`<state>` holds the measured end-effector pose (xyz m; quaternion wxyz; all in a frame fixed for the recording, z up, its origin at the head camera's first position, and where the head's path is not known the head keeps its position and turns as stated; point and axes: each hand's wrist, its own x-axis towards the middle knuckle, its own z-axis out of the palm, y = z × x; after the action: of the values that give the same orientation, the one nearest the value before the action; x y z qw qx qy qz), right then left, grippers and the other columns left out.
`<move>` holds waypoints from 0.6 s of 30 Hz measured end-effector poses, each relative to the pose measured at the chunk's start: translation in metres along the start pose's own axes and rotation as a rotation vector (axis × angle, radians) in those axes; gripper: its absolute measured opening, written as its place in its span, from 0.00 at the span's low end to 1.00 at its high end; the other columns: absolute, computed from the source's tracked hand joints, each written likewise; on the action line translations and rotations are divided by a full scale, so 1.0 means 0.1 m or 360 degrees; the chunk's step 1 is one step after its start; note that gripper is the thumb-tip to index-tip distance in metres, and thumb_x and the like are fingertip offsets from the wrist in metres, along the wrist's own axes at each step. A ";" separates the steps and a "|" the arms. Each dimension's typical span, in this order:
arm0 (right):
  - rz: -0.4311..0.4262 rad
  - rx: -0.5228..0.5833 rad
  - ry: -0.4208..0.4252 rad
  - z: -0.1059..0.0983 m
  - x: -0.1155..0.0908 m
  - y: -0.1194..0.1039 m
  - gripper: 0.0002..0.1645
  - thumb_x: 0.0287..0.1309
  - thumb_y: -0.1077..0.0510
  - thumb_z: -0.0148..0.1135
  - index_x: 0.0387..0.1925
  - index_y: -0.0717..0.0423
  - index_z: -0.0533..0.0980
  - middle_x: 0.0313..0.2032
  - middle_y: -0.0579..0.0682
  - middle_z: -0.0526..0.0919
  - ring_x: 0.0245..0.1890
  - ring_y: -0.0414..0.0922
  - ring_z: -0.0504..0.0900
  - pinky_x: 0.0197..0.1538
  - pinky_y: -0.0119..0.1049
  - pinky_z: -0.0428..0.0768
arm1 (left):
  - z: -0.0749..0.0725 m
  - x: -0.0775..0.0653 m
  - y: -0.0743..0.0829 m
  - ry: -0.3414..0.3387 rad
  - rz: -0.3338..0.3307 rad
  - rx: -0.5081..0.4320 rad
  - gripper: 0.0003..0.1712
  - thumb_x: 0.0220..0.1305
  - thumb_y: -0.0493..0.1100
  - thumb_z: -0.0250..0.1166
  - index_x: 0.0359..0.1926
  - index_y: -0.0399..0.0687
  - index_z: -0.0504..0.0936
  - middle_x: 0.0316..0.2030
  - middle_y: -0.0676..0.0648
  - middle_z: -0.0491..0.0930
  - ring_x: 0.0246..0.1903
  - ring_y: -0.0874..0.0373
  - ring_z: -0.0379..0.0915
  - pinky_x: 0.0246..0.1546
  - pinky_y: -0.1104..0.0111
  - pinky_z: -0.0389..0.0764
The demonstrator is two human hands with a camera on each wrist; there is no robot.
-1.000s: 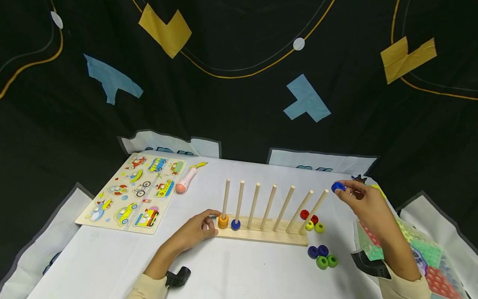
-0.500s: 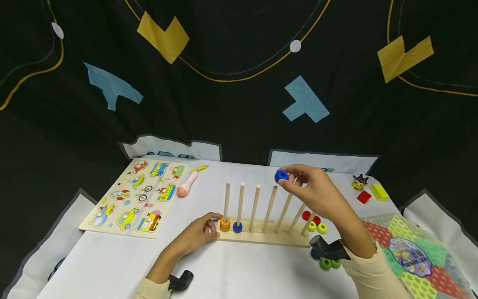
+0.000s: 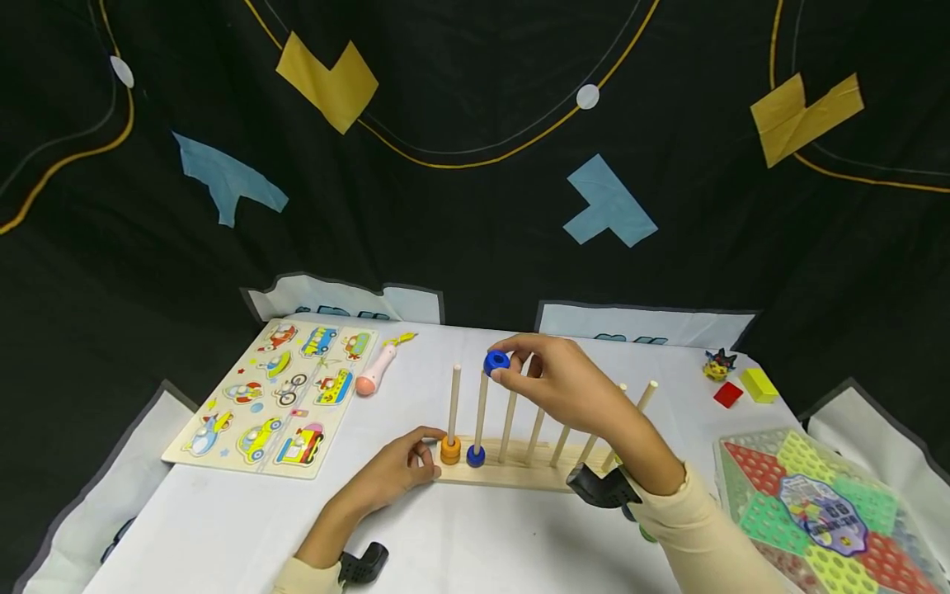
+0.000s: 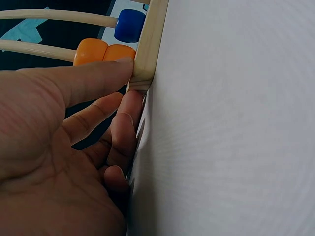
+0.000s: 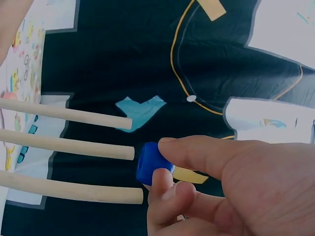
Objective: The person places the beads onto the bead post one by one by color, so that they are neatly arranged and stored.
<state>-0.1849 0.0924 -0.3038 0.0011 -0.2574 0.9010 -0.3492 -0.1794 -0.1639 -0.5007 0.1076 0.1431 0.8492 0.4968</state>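
My right hand (image 3: pixel 564 384) pinches a blue ring (image 3: pixel 496 361) between thumb and fingers, right at the top of the second peg (image 3: pixel 481 412) from the left. In the right wrist view this held ring (image 5: pixel 153 163) is close beside the peg tips. A wooden peg rack (image 3: pixel 512 476) stands on the table, its several pegs upright. My left hand (image 3: pixel 401 470) grips the rack's left end, the thumb along its near side in the left wrist view. Orange rings (image 3: pixel 450 450) sit stacked on the first peg, and another blue ring (image 4: pixel 130 26) lies at the second peg's foot.
On the left lies a picture puzzle board (image 3: pixel 267 404) with a pink-handled toy (image 3: pixel 376 370) beside it. A clear-covered game board (image 3: pixel 824 503) is at the right, below a red block (image 3: pixel 728 394), a yellow block (image 3: pixel 759 385) and a small figurine (image 3: pixel 718 365). My right forearm hides most loose rings.
My right hand has carried the blue ring leftward from beyond the rack's right end to the top of the second peg. The left hand stays at the rack's left end.
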 end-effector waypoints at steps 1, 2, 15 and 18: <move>-0.0003 0.0001 -0.0008 0.01 0.01 0.00 0.16 0.60 0.48 0.63 0.48 0.46 0.79 0.29 0.41 0.76 0.24 0.44 0.74 0.21 0.34 0.71 | 0.00 0.00 0.00 0.0001 0.0001 -0.0003 0.26 0.58 0.37 0.66 0.59 0.45 0.73 0.30 0.48 0.73 0.27 0.57 0.66 0.27 0.70 0.66; -0.0007 0.0000 -0.0015 0.01 0.02 0.00 0.15 0.60 0.48 0.62 0.48 0.46 0.79 0.29 0.41 0.76 0.24 0.44 0.74 0.21 0.33 0.71 | 0.00 0.00 0.00 0.0000 -0.0001 -0.0005 0.26 0.58 0.36 0.66 0.59 0.45 0.73 0.30 0.48 0.73 0.27 0.57 0.66 0.27 0.70 0.66; -0.0018 -0.0056 -0.0082 0.05 0.08 -0.06 0.17 0.61 0.49 0.63 0.50 0.48 0.79 0.29 0.41 0.76 0.23 0.42 0.73 0.21 0.35 0.72 | -0.01 0.00 0.01 -0.0010 0.0007 0.0016 0.27 0.58 0.37 0.67 0.59 0.45 0.73 0.30 0.48 0.73 0.28 0.56 0.66 0.27 0.70 0.66; -0.0006 -0.0074 -0.0085 0.06 0.08 -0.07 0.18 0.60 0.50 0.63 0.51 0.48 0.79 0.29 0.41 0.76 0.23 0.42 0.73 0.22 0.34 0.72 | -0.01 0.00 0.01 -0.0011 0.0004 0.0019 0.27 0.58 0.37 0.67 0.59 0.45 0.73 0.30 0.48 0.73 0.28 0.57 0.66 0.27 0.70 0.66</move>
<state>-0.1871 0.0806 -0.3022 0.0185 -0.2684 0.9080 -0.3211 -0.1797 -0.1641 -0.4999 0.1091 0.1466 0.8516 0.4913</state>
